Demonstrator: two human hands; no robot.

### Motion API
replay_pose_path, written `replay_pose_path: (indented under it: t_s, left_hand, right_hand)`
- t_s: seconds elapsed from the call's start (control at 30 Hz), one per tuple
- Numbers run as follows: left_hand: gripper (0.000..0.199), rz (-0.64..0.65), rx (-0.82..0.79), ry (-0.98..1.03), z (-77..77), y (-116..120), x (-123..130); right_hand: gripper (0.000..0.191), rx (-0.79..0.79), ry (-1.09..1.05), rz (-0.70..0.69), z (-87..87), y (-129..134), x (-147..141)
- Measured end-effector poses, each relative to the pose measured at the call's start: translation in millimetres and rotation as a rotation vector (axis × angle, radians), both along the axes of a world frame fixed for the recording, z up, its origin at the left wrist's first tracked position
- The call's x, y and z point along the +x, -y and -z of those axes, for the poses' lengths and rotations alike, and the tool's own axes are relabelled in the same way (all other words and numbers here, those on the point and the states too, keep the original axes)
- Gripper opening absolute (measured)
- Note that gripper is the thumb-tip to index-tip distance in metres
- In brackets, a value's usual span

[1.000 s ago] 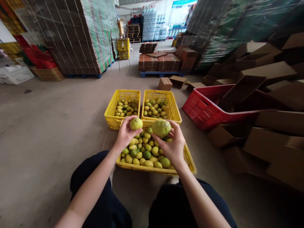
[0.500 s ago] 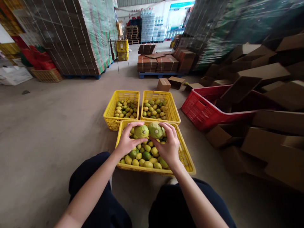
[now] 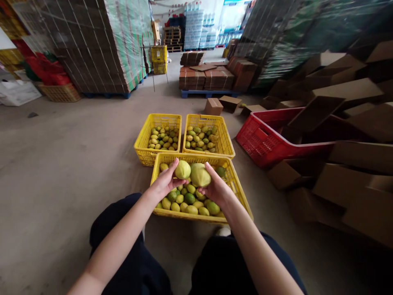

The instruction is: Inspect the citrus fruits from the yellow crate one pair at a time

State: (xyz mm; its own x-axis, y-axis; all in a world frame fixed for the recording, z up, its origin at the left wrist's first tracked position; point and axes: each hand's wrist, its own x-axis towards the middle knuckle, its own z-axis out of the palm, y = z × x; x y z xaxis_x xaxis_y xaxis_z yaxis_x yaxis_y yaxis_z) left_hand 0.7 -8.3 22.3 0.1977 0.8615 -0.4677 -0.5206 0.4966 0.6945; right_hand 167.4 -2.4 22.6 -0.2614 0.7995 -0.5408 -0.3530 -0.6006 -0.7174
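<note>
Above the near yellow crate (image 3: 202, 218), my left hand (image 3: 166, 180) holds a smaller yellow-green fruit (image 3: 183, 169) between thumb and fingers. A larger, paler green fruit (image 3: 200, 175) rests in my right hand (image 3: 216, 185), the thumb on its upper right side and fingers beneath. The two fruits are side by side, touching or nearly so. Many yellow and green fruits (image 3: 192, 209) lie in the crate below, partly hidden by my hands.
Behind stand a left yellow crate (image 3: 143, 141) and a right yellow crate (image 3: 229, 141), both with fruits. A red crate (image 3: 260, 143) and cardboard boxes (image 3: 346, 180) are on the right. Flattened cartons (image 3: 218, 79) lie on a blue pallet farther back.
Both hands have turned the fruits, so different sides face me. My thumbs now point upward, and my right hand has moved slightly lower. The view has shifted a little.
</note>
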Motion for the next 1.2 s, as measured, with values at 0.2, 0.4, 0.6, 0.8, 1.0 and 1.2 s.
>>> replay_pose_path:
  t_s: [0.2, 0.4, 0.6, 0.8, 1.0, 1.2]
  left_hand:
    - [0.047, 0.053, -0.111, 0.043, 4.6, -2.7, -3.1]
    - [0.039, 0.019, -0.115, 0.092, 4.7, -3.7, -4.8]
    - [0.029, -0.084, 0.052, 0.012, 2.0, -2.3, -4.0]
    - [0.047, -0.250, 0.816, -0.663, 4.0, 7.0, -4.5]
    - [0.038, -0.257, 1.136, -0.925, 2.0, 11.9, -6.0]
    - [0.046, -0.205, 0.916, -0.653, 1.2, 9.5, -4.9]
  right_hand:
    - [0.033, -0.093, -0.082, -0.015, -4.8, -1.1, -3.0]
    - [0.034, -0.088, -0.176, -0.060, 4.8, -3.2, -1.2]
    - [0.040, 0.321, 0.122, 0.152, 14.0, -1.1, -2.6]
    - [0.053, 1.121, 0.909, 0.363, 15.8, 8.7, -3.2]
    - [0.049, 1.378, 1.085, 0.453, 16.5, 12.9, -4.6]
    - [0.055, 1.183, 0.717, 0.447, 15.6, 9.3, -3.0]
